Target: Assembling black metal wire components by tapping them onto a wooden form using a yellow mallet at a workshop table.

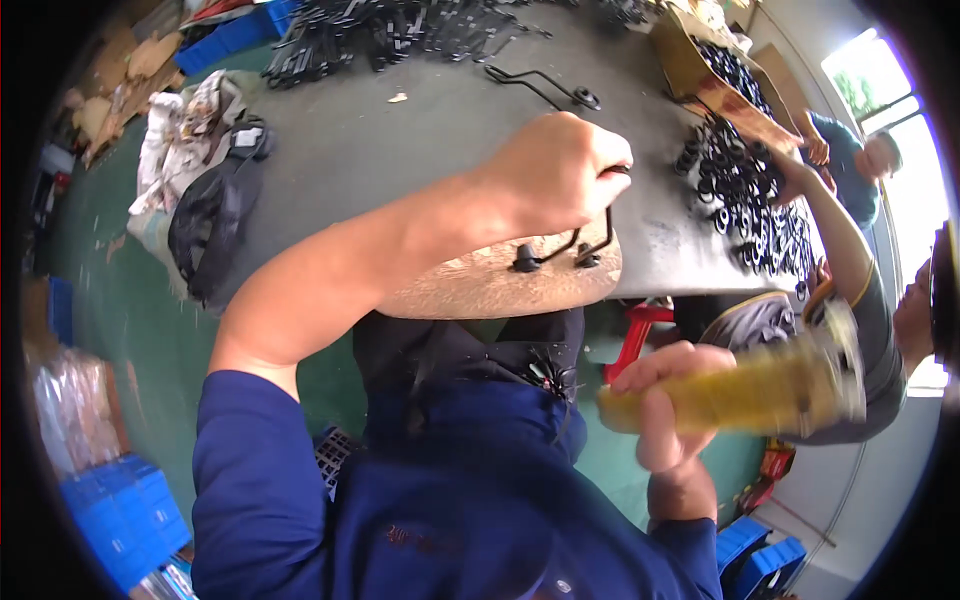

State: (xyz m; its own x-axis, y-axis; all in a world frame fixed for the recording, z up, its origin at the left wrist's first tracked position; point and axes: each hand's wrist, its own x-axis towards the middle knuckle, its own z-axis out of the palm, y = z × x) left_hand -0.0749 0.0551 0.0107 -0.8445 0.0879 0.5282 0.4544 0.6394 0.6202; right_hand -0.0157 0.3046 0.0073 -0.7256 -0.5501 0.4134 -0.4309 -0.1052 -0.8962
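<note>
My left hand [560, 172] is closed in a fist round a bent black metal rod [608, 228], above a worn wooden board [450, 289] at the table's near edge. Below the fist, the rod's lower part and two black end pieces show against the board; the rest is hidden by my fingers. Out to the right, beyond the table's edge, my right hand [672, 400] grips a thick yellow tool [740, 392] like a hammer, smeared by motion, its far end pale. Just beyond my left fist lies another bent black rod [540, 80] with a round end.
Black rods lie heaped at the far side [400, 30]. Black ring-ended parts [745, 195] are piled at the right by a cardboard box [720, 80]. A co-worker's arm [835, 215] reaches into that pile; another person [850, 165] is behind. Dark cloth [215, 215] hangs at the left edge.
</note>
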